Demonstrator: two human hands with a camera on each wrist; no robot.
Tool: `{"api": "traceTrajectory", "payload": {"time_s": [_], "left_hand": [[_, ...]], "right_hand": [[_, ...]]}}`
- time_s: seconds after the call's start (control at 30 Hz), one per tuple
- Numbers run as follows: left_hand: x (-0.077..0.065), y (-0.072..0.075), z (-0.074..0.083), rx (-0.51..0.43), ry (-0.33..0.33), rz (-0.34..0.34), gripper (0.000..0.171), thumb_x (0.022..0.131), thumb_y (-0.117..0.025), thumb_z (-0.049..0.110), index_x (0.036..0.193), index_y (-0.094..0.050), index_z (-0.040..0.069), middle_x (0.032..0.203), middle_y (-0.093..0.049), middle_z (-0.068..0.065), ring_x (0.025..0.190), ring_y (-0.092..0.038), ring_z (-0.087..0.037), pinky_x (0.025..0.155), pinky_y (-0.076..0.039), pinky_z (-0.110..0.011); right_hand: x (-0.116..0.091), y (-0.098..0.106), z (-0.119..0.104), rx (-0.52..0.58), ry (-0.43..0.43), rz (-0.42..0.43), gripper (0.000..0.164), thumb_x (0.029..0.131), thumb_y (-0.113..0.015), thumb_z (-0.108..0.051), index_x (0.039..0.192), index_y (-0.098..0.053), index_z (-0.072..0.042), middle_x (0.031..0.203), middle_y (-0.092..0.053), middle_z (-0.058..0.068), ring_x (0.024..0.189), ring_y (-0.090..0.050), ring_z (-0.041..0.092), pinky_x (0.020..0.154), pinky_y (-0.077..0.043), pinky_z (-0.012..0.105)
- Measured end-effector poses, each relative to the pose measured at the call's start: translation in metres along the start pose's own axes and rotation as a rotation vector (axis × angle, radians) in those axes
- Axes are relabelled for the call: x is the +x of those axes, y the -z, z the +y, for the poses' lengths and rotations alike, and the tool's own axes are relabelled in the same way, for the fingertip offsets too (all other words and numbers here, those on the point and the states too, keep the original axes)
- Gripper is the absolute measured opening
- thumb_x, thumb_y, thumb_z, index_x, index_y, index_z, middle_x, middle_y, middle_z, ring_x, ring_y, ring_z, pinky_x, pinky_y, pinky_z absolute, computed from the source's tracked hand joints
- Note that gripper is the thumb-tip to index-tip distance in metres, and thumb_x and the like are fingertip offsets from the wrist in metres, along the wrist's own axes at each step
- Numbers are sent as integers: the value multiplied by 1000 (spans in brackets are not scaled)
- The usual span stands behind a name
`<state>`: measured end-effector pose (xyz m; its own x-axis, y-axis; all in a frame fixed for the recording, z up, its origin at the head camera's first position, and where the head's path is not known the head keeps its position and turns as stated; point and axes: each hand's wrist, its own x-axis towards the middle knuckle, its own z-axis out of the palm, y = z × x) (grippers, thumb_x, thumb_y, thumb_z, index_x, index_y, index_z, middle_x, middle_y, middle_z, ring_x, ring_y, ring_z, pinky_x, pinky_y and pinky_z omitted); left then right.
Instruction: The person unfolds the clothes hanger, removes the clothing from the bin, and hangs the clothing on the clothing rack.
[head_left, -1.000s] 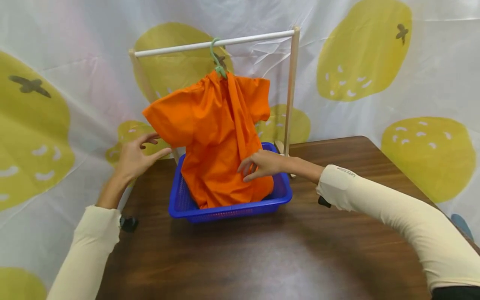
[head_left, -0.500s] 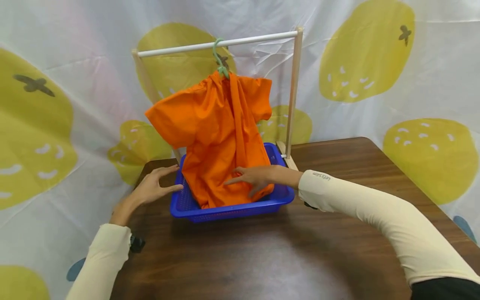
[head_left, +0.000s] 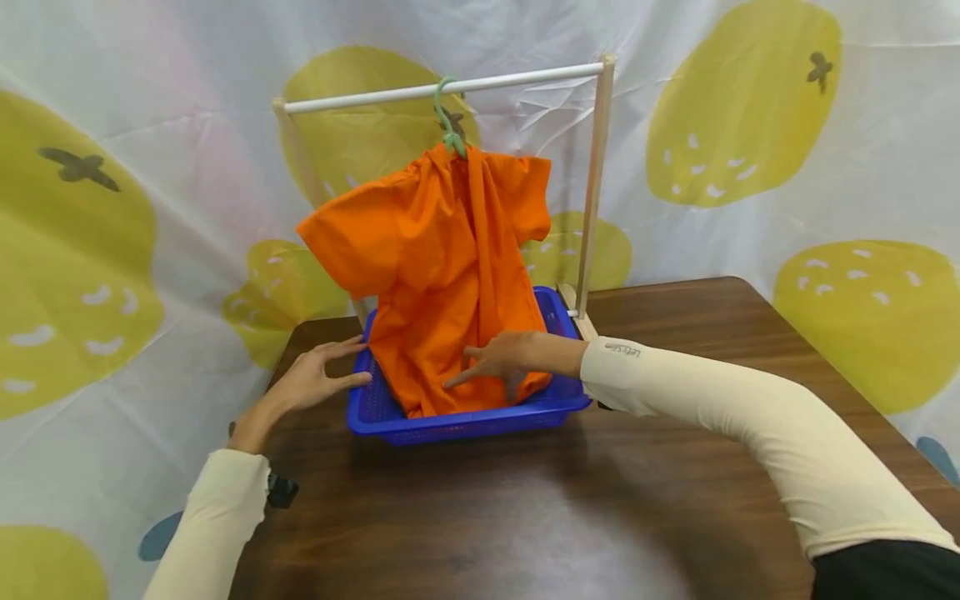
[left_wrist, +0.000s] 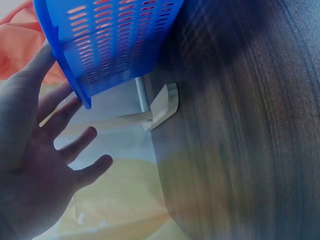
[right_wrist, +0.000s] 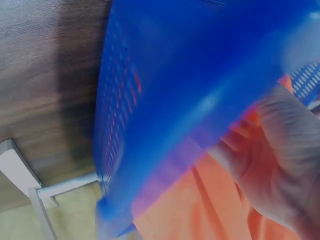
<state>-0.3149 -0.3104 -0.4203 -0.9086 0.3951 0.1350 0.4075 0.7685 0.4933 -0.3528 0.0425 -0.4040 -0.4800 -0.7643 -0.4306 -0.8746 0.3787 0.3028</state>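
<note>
An orange short-sleeved shirt (head_left: 435, 258) hangs from a green hanger (head_left: 453, 137), its lower part lying inside a blue plastic basket (head_left: 450, 429). My left hand (head_left: 313, 379) is at the basket's left rim, thumb and fingers spread and fairly straight. In the left wrist view, some fingertips of that hand (left_wrist: 40, 145) reach the rim of the basket (left_wrist: 110, 45). My right hand (head_left: 513, 354) is over the shirt inside the basket, fingers extended. The right wrist view shows this hand (right_wrist: 280, 160) blurred against the orange cloth (right_wrist: 195, 210), partly behind the basket wall.
A small rack with a white rod (head_left: 525, 77) and wooden posts (head_left: 596, 183) stands behind the basket on the dark wooden table (head_left: 480, 525). One wooden foot (left_wrist: 162, 107) shows near the basket. A white curtain (head_left: 720, 225) with yellow fruit prints hangs behind.
My left hand has come down from beside the shirt's sleeve to the basket's left rim. My right hand has shifted slightly lower over the shirt, its fingers straighter.
</note>
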Motion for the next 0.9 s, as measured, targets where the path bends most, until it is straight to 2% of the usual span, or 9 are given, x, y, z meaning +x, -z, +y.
{"api": "traceTrajectory", "payload": {"time_s": [0.17, 0.27, 0.37, 0.47, 0.57, 0.67, 0.73, 0.77, 0.9], "left_hand": [[0, 2, -1, -27, 1, -17, 69, 94, -77, 46, 151, -57, 12, 162, -43, -8, 150, -36, -41, 117, -31, -64], [0, 1, -2, -31, -2, -28, 71, 94, -76, 47, 151, -56, 11, 162, -43, -8, 149, -36, -41, 116, -31, -64], [2, 2, -3, -23, -18, -16, 70, 94, -77, 46, 150, -57, 10, 162, -45, -8, 149, -37, -40, 117, -31, -63], [3, 3, -5, -15, -27, 3, 69, 94, -77, 45, 150, -57, 11, 161, -46, -7, 148, -39, -39, 116, -33, -62], [4, 3, -5, -16, -31, 9, 68, 94, -77, 46, 150, -58, 12, 160, -46, -5, 148, -39, -39, 116, -33, -62], [4, 3, -5, -28, -22, 6, 69, 94, -77, 46, 150, -57, 12, 161, -46, -4, 148, -39, -39, 116, -33, -62], [3, 2, -5, -35, -16, 1, 69, 94, -77, 46, 151, -57, 12, 161, -45, -3, 149, -39, -38, 116, -33, -62], [2, 2, -5, -38, -14, 0, 69, 94, -77, 46, 151, -57, 13, 161, -45, -3, 149, -38, -38, 116, -33, -62], [2, 1, -6, -46, -12, -4, 69, 94, -77, 46, 151, -56, 13, 162, -44, -4, 149, -37, -39, 116, -32, -63]], "right_hand": [[12, -9, 0, -18, -21, -56, 96, 87, -85, -44, 162, -26, -49, 159, -36, 12, 69, -45, 18, 61, -42, 28], [18, -15, 4, 14, -33, -57, 87, 88, -83, -45, 161, -35, -43, 155, -39, 14, 72, -49, 19, 68, -49, 28], [24, -18, 10, 94, -51, -41, 80, 89, -83, -43, 158, -41, -38, 146, -46, 12, 89, -58, 22, 86, -55, 32], [26, -20, 14, 188, -50, -31, 69, 93, -80, -36, 154, -48, -29, 143, -53, 11, 111, -59, 25, 101, -52, 37], [25, -20, 16, 256, -17, -8, 55, 95, -79, -30, 144, -58, -19, 136, -62, 9, 118, -59, 27, 102, -51, 38], [23, -17, 20, 329, 41, 62, 41, 91, -83, -22, 127, -66, -11, 119, -68, 7, 108, -61, 25, 96, -52, 35], [21, -14, 23, 379, 71, 136, 39, 88, -85, -18, 121, -66, -8, 115, -69, 7, 104, -62, 25, 95, -53, 34], [20, -11, 27, 408, 83, 175, 37, 88, -86, -16, 118, -66, -8, 107, -67, 5, 98, -60, 23, 91, -52, 33], [14, 7, 44, 470, 107, 376, 36, 85, -86, -11, 116, -68, -6, 104, -71, 6, 91, -62, 24, 87, -53, 36]]}}
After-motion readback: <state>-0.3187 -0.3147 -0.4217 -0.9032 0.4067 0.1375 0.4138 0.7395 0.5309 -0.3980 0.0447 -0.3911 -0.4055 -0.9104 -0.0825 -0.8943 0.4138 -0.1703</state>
